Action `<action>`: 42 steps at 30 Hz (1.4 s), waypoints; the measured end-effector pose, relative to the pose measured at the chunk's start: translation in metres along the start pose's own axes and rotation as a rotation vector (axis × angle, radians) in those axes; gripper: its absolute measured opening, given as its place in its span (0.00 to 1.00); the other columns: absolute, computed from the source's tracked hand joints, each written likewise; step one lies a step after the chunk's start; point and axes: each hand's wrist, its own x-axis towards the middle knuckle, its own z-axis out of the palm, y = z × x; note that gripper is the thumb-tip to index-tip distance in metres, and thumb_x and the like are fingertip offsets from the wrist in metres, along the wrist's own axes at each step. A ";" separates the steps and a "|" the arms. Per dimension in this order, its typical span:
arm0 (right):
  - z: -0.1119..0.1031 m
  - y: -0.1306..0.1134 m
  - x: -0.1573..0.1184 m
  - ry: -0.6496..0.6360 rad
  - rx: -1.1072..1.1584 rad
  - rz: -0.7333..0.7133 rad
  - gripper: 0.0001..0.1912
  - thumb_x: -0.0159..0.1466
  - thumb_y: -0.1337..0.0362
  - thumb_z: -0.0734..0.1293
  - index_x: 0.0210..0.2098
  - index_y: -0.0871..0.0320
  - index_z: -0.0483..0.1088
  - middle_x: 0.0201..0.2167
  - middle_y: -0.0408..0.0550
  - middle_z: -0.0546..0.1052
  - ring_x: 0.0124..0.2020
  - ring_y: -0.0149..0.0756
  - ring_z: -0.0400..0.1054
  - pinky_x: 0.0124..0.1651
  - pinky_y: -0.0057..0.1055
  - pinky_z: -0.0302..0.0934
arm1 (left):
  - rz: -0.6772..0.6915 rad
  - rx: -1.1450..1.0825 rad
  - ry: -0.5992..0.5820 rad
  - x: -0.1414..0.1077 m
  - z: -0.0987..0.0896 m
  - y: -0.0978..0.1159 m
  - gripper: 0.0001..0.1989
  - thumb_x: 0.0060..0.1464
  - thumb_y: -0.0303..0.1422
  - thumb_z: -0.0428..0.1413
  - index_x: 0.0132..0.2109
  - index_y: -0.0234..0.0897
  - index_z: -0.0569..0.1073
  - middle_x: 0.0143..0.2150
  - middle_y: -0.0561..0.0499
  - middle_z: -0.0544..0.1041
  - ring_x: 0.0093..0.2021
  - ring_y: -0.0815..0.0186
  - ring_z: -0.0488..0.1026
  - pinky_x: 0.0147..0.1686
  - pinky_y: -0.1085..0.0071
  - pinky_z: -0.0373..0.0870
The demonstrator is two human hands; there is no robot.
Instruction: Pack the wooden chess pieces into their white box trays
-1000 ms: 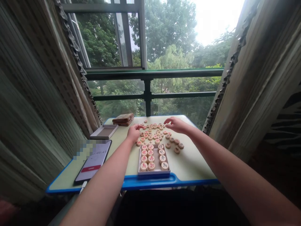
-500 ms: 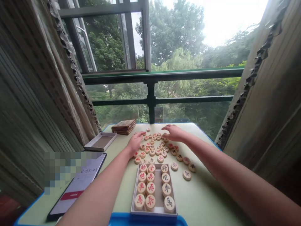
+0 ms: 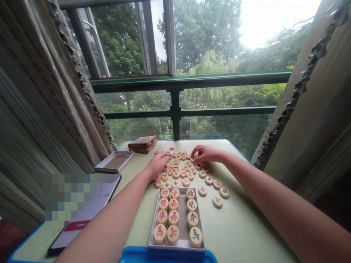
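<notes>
Round wooden Chinese chess pieces [image 3: 176, 174] with red or black characters lie loose across the middle of the table. Over the far left of this spread is my left hand [image 3: 158, 163], its fingers stretched out and touching or hovering above pieces. At the far right of the spread my right hand [image 3: 207, 153] has curled its fingers and thumb around a Chinese chess piece, partly hidden. Nearest to me, a shallow white-edged box [image 3: 183, 226] holds pieces in columns: two red columns on the left, a black column [image 3: 193, 219] on the right, with a gap between.
An upturned shallow box lid [image 3: 115, 161] lies at the left, beside a stack of brown boxes [image 3: 142, 144]. A phone [image 3: 82, 215] with a running timer rests under my left forearm. Curtains [image 3: 38, 91] flank the window and its green railing [image 3: 192, 82]. A blue edge [image 3: 167, 255] shows in front.
My right hand has lowered and its spread fingers have curled onto a piece. My left hand has shifted slightly over the pieces. The view has tilted a little.
</notes>
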 end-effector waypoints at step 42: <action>0.064 -0.101 -0.081 0.076 -0.142 -0.195 0.09 0.52 0.64 0.68 0.34 0.56 0.74 0.35 0.47 0.73 0.39 0.38 0.65 0.42 0.32 0.58 | 0.170 0.510 -0.546 -0.046 -0.024 0.047 0.29 0.34 0.32 0.62 0.49 0.46 0.73 0.65 0.49 0.57 0.67 0.47 0.40 0.62 0.51 0.41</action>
